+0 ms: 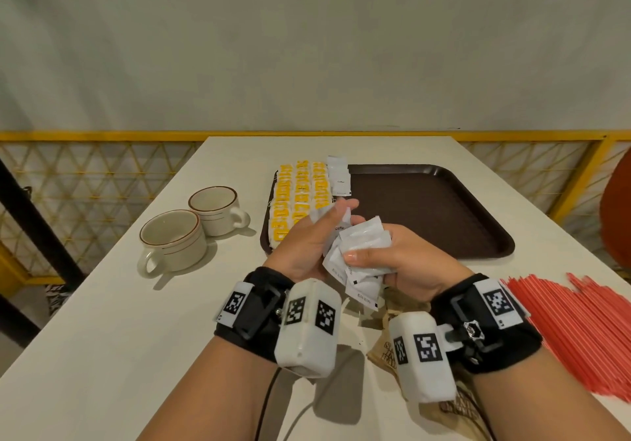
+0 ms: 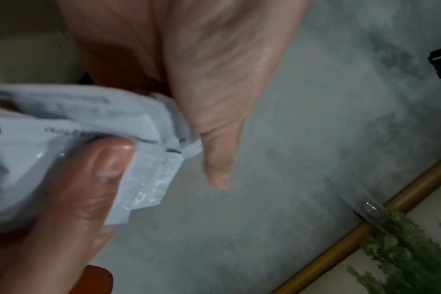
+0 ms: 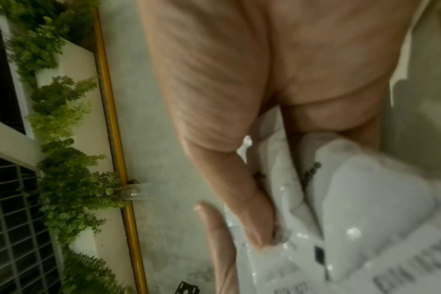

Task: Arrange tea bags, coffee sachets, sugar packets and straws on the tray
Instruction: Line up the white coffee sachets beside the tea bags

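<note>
A brown tray (image 1: 426, 208) lies at mid-table. Rows of yellow tea bags (image 1: 298, 194) fill its left end, with a column of white coffee sachets (image 1: 338, 175) beside them. Both hands are raised in front of the tray's near edge. My right hand (image 1: 368, 263) grips a bunch of white coffee sachets (image 1: 363, 249) (image 3: 365, 199). My left hand (image 1: 336, 215) pinches one sachet (image 1: 339, 227) at the bunch's left side, and the sachets (image 2: 76, 123) show against its thumb in the left wrist view. Red straws (image 1: 580, 331) lie in a heap at the right.
Two beige cups (image 1: 174, 239) (image 1: 215, 208) stand left of the tray. Brown printed packets (image 1: 380, 345) lie on the table under my wrists. The tray's right two thirds are bare. A yellow lattice railing (image 1: 102, 181) runs behind the table.
</note>
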`<state>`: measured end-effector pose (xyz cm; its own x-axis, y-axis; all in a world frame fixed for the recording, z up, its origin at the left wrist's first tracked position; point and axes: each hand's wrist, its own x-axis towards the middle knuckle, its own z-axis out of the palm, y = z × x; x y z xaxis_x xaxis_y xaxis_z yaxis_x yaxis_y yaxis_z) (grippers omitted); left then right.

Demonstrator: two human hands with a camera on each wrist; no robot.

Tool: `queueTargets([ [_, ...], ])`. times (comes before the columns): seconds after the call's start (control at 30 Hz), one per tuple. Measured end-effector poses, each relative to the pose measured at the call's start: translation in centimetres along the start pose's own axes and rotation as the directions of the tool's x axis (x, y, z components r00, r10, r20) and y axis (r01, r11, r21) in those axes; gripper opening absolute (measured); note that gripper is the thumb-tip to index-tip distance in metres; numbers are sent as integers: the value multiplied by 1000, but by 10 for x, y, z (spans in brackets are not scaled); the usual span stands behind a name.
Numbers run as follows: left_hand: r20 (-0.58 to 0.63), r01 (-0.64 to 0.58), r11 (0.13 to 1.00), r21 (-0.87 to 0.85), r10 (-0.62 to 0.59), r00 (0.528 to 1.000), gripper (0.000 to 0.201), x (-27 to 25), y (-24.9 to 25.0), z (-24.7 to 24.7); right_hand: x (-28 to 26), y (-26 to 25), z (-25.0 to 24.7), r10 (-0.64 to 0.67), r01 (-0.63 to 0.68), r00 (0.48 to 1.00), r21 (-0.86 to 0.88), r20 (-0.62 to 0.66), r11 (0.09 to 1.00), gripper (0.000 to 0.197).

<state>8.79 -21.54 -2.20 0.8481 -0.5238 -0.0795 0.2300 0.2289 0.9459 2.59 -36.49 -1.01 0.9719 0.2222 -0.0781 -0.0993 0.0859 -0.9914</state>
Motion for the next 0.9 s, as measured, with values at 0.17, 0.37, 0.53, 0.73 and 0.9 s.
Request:
queueTargets([
  [0.17, -116, -16, 988, -153, -2, 993, 15, 1, 2, -5, 1, -4, -4, -49, 58, 992, 82, -115, 995, 28],
  [0.37, -30, -21, 994, -105, 18, 999, 31, -6, 8, -6, 5, -1, -6, -71, 96, 968, 93, -243, 991, 37],
  [0.53, -48, -57, 997, -59, 54, 997, 18, -4, 6, -13, 7, -1, -8, -100, 146, 936, 113, -338, 983, 36],
  [0.73, -74, 105, 991, 86, -99, 992, 27, -5, 8, -11, 6, -3, -9, -139, 179, 928, 88, -345, 980, 29],
  [0.9, 23, 145, 973, 182, -152, 988, 19, -11, 7, -11, 7, -1, -10, -103, 128, 947, 61, -304, 990, 31],
])
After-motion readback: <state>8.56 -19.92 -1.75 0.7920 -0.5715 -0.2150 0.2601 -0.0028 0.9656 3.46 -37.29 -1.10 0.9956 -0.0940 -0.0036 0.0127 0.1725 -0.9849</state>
